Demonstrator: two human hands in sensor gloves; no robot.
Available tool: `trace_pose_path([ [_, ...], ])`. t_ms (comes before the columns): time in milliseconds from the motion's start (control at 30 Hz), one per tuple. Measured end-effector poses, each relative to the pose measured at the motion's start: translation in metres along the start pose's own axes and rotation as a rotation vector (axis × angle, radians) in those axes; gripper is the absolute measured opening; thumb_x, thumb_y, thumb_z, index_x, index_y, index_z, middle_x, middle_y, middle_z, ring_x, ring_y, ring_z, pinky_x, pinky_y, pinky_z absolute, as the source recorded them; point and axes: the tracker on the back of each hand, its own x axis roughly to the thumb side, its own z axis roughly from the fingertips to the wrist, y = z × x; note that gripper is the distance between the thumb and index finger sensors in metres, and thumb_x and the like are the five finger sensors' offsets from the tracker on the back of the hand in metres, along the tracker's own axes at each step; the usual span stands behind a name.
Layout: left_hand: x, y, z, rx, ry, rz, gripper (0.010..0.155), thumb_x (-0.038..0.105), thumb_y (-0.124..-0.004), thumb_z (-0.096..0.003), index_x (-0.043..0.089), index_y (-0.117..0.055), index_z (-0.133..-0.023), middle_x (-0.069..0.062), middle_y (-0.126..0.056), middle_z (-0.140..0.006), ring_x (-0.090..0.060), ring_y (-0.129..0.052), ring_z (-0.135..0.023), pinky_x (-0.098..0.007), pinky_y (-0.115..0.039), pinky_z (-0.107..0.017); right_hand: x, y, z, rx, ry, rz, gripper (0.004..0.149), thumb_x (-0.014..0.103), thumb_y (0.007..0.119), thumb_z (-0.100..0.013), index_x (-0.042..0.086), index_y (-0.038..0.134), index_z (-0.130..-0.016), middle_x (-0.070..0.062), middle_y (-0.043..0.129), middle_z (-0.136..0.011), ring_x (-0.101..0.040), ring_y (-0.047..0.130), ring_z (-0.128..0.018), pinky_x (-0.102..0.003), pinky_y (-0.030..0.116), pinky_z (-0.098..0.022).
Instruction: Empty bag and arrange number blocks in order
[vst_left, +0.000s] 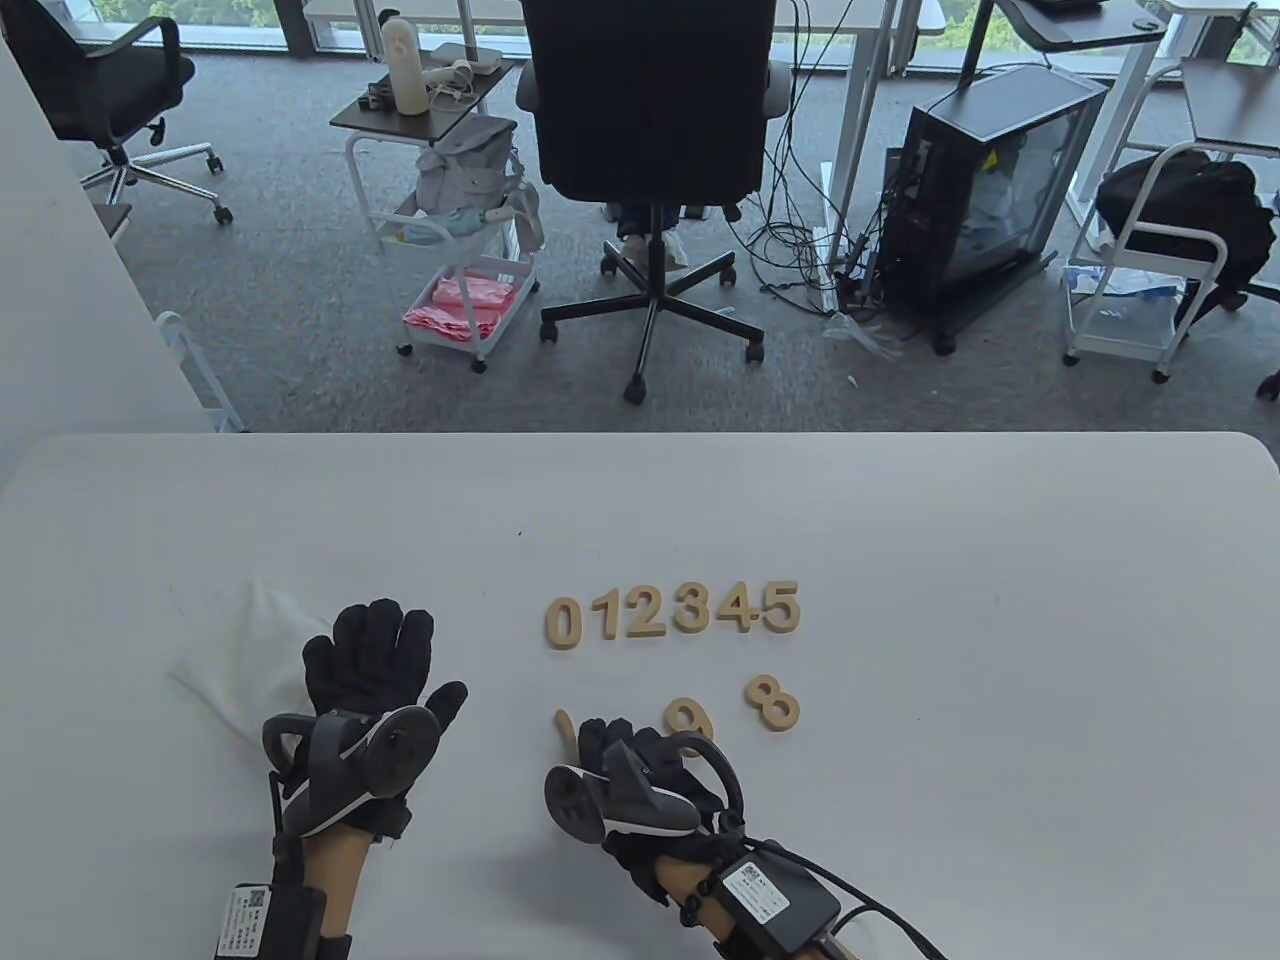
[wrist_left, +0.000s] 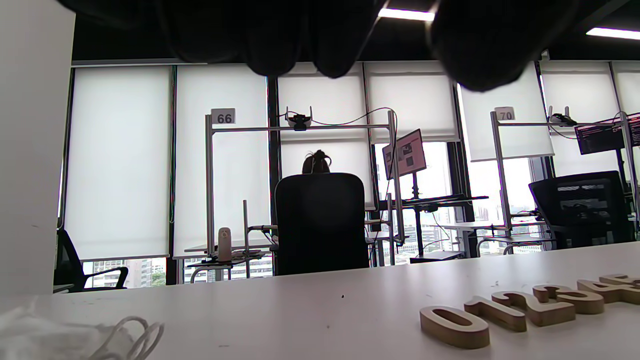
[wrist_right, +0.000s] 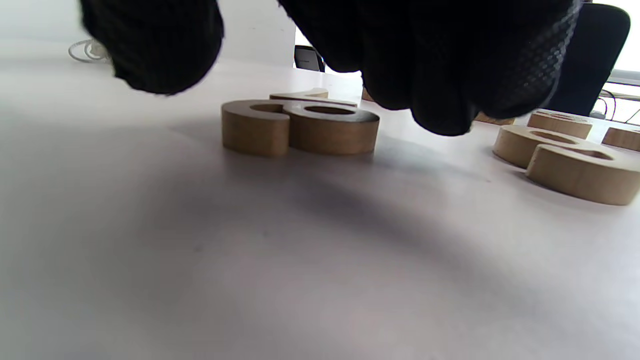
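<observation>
Wooden number blocks lie on the white table: we see a row reading 0 to 5, the 0 nearest the left wrist camera. Nearer us, well apart from the row, lies the 8, and beside it a 9 and another block, both partly hidden by our right hand. That hand hovers over a block with fingers bent downward, not touching it. Our left hand lies flat, fingers spread, on the white cloth bag, whose drawstring shows in the left wrist view.
</observation>
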Motion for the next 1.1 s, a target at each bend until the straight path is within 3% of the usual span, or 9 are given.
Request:
trace_pose_path([
  [467, -0.001, 0.0, 0.0, 0.001, 0.003, 0.001, 0.077, 0.054, -0.075, -0.049, 0.008, -0.061, -0.109, -0.029, -0.056, -0.113, -0.06, -0.063, -0.102, -0.079, -0.052, -0.067, 0.006, 0.007, -0.002, 0.0, 0.018, 0.044, 0.082, 0.043, 0.081, -0.048, -0.01, 0.056, -0.105, -0.034, 0.077, -0.095, -0.055, 0.091, -0.074, -0.06, 0.084, -0.055],
  [567, -0.001, 0.001, 0.0, 0.0, 0.005, 0.005, 0.077, 0.054, -0.075, -0.049, 0.008, -0.061, -0.109, -0.029, -0.056, -0.113, -0.06, -0.063, -0.102, -0.079, -0.052, -0.067, 0.001, 0.004, 0.001, -0.005, 0.029, -0.002, 0.079, 0.043, 0.079, -0.049, -0.006, 0.055, -0.106, -0.036, 0.075, -0.095, -0.056, 0.092, -0.074, -0.061, 0.085, -0.054],
  [700, -0.002, 0.001, 0.0, 0.001, 0.007, 0.008, 0.077, 0.054, -0.075, -0.049, 0.008, -0.061, -0.109, -0.029, -0.056, -0.113, -0.06, -0.062, -0.102, -0.079, -0.052, -0.067, -0.019, -0.011, 0.008, -0.03, 0.073, -0.248, 0.071, 0.042, 0.075, -0.051, 0.001, 0.059, -0.106, -0.04, 0.066, -0.096, -0.057, 0.091, -0.075, -0.061, 0.086, -0.055],
  [833, -0.002, 0.001, 0.0, -0.001, 0.008, 0.008, 0.077, 0.054, -0.075, -0.049, 0.008, -0.061, -0.109, -0.029, -0.056, -0.113, -0.06, -0.063, -0.102, -0.079, -0.052, -0.067, -0.062, -0.022, 0.017, -0.068, 0.096, -0.67, 0.068, 0.043, 0.072, -0.052, 0.001, 0.061, -0.105, -0.038, 0.062, -0.097, -0.051, 0.094, -0.074, -0.054, 0.09, -0.055],
  [967, -0.002, 0.001, 0.0, -0.006, 0.007, 0.005, 0.077, 0.054, -0.075, -0.0491, 0.009, -0.061, -0.109, -0.029, -0.056, -0.113, -0.06, -0.063, -0.102, -0.079, -0.052, -0.067, -0.106, -0.018, 0.026, -0.073, 0.115, -1.08, 0.066, 0.044, 0.068, -0.055, 0.001, 0.063, -0.105, -0.034, 0.058, -0.104, -0.05, 0.093, -0.071, -0.054, 0.089, -0.052],
  [1100, -0.002, 0.0, 0.0, -0.007, 0.008, 0.006, 0.077, 0.054, -0.075, -0.049, 0.008, -0.061, -0.109, -0.029, -0.056, -0.113, -0.06, -0.063, -0.102, -0.079, -0.052, -0.067, -0.143, -0.006, 0.035, -0.129, 0.101, -1.387, 0.056, 0.045, 0.066, -0.058, 0.019, 0.06, -0.107, -0.024, 0.061, -0.108, -0.049, 0.092, -0.071, -0.053, 0.087, -0.053],
])
